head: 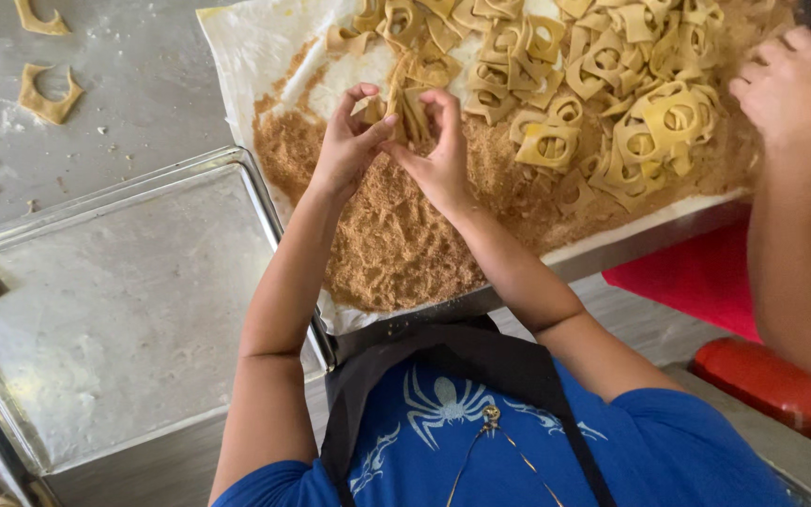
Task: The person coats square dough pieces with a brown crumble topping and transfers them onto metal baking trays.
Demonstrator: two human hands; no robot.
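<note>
**Both hands pinch dough pieces over the crumb tray**

We see our left hand (347, 141) and our right hand (438, 150) raised close together, almost touching at the fingertips. Between them they pinch a small stack of dough strips (404, 111), held upright just above the brown crumbs (396, 235). The fingers of both hands are curled around the strips, not spread.

Behind the hands lies a big pile of cut dough pieces (603, 84), yellow squares with holes. Crumbs and pile rest on a white paper sheet (255, 47) in a tray. To the left of the left hand stands an empty metal tray (114, 310) on the bench (133, 84), where some loose dough scraps (47, 94) lie. Far to the right of the right hand, another person's hand (786, 89) reaches into the same pile.

In our judgement the thin strips can tear or stick together if the pinch is too hard, because the dough looks soft. Crumbs can also fall over the tray edge near our body.

We see no packages, labels or signs. Only a red object (762, 376) is to the lower right of the hands, and we cannot tell what it is.
</note>
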